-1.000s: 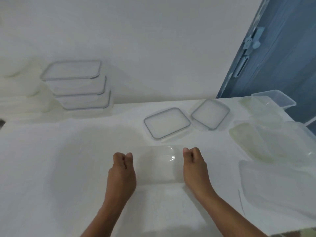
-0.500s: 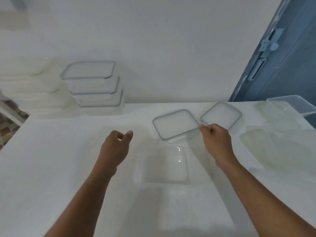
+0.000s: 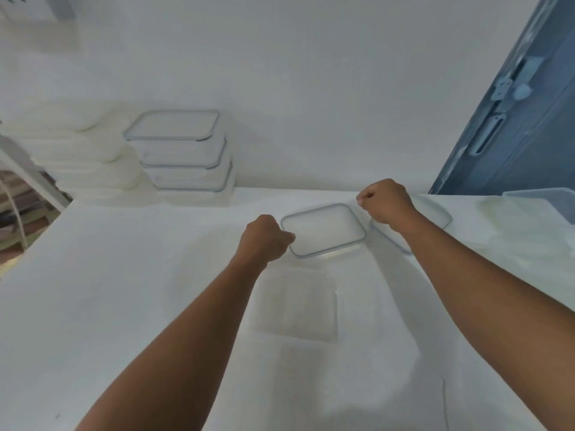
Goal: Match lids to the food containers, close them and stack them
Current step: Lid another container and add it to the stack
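A clear lid (image 3: 323, 230) with a grey seal lies flat on the white table (image 3: 124, 290). My left hand (image 3: 264, 237) has its fingers curled onto the lid's left edge. At the lid's far right corner my right hand (image 3: 385, 200) is curled in a pinch. In front of the lid, between my forearms, stands an open clear container (image 3: 298, 303). A second grey-rimmed lid (image 3: 435, 214) lies to the right, partly hidden by my right forearm. Three closed containers form a stack (image 3: 183, 150) against the back wall at the left.
More clear containers and lids (image 3: 529, 219) crowd the table's right side. White tubs (image 3: 77, 150) are piled left of the stack. A blue door (image 3: 513, 119) stands at the back right. The table's left edge (image 3: 31, 244) drops off beside a rack.
Both hands left the sides of the open container and reached forward to the grey-rimmed lid. The left hand closed on its left edge and the right hand moved to its far right corner.
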{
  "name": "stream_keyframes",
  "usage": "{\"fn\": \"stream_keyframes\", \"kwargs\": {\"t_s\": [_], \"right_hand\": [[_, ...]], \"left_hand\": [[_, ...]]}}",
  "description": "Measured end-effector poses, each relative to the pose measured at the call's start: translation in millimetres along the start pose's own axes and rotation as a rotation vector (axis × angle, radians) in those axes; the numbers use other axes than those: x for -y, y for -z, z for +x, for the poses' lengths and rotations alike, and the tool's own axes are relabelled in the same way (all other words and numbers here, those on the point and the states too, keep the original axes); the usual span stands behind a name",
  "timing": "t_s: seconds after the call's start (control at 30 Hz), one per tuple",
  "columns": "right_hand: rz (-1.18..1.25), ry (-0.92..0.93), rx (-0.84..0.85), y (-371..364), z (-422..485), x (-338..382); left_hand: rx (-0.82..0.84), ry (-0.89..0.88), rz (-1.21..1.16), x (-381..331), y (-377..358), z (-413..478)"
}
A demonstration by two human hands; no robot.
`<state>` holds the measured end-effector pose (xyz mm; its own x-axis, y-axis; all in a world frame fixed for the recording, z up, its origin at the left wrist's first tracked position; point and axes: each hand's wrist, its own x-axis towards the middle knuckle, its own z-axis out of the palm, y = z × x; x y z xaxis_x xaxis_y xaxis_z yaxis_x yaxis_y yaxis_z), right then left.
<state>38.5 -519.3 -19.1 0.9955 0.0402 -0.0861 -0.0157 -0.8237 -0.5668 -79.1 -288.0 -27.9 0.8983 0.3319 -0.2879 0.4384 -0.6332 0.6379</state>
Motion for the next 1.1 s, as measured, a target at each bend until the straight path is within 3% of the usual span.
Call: {"fn": "stream_keyframes", "kwargs": {"t_s": [0.13,0.27,0.47,0.6,0.7,0.9,1.1], "right_hand": [[-0.324,-0.017,0.239,-18.5,11.4,-5.8],[-0.303,-0.084,0.147,-29.0,13.6,-6.9],[-0.001,-0.094,0.05,-21.3,11.0,-7.6],[0.51,-0.002,-0.091,6.1,-5.1,9.4],[0.813,-0.033,-0.018,30.2,-41.1,26.8],[0.882,-0.148,0.185,17.7,-131.6,20.5],[0.825,-0.254,0.241,-13.1,-190.5,2.6]], "left_hand": [[0.053,0.065,-0.068,-4.3,-11.3,5.3],[0.059,0.116,-0.125,-4.7,-14.2,19.9],[0.075,0.175,-0.525,1.2,-1.9,23.6],[-0.021,0.073,-0.69,-4.2,34.4,13.6],[-0.065,-0.026,-0.744,-5.5,71.1,-9.3],[0.014,-0.044,-0.637,38.8,91.8,-64.0],[0.119,-0.007,-0.574,87.1,69.4,-86.1]]}}
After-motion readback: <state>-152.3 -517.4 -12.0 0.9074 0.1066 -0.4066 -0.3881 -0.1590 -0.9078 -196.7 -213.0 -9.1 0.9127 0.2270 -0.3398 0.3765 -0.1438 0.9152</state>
